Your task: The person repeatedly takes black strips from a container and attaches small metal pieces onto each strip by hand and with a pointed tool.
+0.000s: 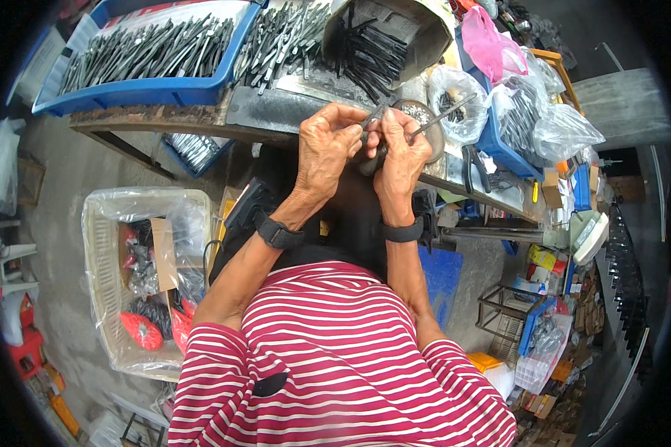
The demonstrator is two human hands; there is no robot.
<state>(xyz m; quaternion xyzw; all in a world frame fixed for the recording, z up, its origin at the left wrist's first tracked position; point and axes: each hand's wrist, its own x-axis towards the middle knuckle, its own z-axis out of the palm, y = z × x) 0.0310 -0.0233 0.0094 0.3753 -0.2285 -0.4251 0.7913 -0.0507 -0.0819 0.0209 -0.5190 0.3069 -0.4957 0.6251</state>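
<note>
In what looks like a fine two-handed step, the left hand (328, 141) pinches a small dark piece (373, 117) at the worktop (194, 115) edge, the right hand (404, 155), curled closed, grips a thin rod (449, 112), and any next move likely calls for steadiness.

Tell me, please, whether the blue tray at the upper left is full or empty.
Mostly full: dark strips lie heaped across the blue tray, leaving some white lining bare at its left end.

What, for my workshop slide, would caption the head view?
Two hands grip a thin piece at a bench, near a blue tray of strips.
</note>
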